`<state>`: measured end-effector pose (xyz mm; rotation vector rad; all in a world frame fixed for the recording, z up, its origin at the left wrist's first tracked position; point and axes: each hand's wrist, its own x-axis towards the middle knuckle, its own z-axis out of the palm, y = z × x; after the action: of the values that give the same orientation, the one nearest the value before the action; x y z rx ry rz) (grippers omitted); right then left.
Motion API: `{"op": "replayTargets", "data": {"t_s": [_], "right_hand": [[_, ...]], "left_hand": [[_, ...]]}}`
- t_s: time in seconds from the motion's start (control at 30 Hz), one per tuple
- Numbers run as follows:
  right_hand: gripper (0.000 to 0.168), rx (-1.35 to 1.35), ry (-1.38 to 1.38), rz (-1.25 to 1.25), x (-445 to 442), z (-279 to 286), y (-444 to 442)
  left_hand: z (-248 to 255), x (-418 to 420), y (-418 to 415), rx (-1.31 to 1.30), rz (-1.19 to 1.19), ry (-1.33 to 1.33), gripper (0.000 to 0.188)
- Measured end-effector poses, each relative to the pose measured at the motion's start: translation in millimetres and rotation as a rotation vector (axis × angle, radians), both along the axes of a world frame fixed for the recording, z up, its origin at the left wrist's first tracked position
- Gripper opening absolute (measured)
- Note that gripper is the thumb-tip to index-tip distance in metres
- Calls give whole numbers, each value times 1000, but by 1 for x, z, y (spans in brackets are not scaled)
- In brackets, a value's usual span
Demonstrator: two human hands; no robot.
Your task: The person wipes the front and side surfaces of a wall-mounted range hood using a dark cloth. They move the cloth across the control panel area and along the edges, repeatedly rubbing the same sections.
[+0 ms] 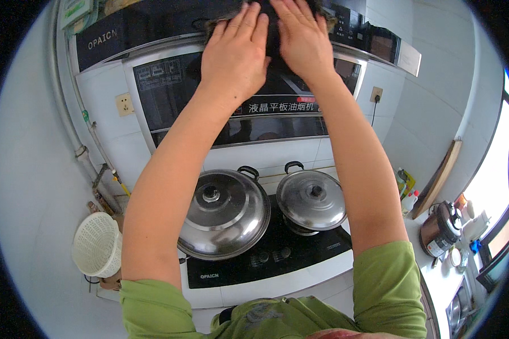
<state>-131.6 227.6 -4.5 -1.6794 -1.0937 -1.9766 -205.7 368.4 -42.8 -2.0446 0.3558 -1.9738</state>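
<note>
Both arms reach up to the black glass front of a range hood (165, 31). My left hand (237, 55) lies palm down against it, with its fingers stretched upward. Beside it, my right hand (303, 42) presses flat in the same way, its fingertips at the picture's top edge. From under the hands show the ragged edges of a dark cloth (212, 26); most of it is covered. Below the arms, a large wok with a steel lid (225, 212) and a smaller lidded pan (311, 199) stand on a black gas hob (237, 271).
At the left, a white plastic basket (97, 243) stands near wall pipes (68, 101). A wooden board (439, 180) leans on the right wall by several bottles (409, 202). An electric pressure cooker (440, 229) sits on the right counter, with a sink (460, 307) nearer me.
</note>
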Motion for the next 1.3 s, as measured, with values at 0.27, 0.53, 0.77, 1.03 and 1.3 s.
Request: {"op": "replayTargets", "data": {"t_s": [0.27, 0.53, 0.77, 1.03, 1.3], "right_hand": [[44, 121, 91, -171, 82, 0, -114], [51, 421, 470, -200, 96, 11, -157], [53, 281, 112, -192, 40, -6, -32], [49, 115, -108, -34, 63, -6, -80], [51, 246, -60, -179, 125, 3, -156]], "left_hand": [[15, 7, -27, 44, -36, 75, 57], [26, 10, -33, 64, 182, 60, 56], [30, 33, -37, 139, 384, -105, 50], [28, 45, -45, 157, 307, -217, 51], [26, 37, -52, 104, 314, -124, 75]]}}
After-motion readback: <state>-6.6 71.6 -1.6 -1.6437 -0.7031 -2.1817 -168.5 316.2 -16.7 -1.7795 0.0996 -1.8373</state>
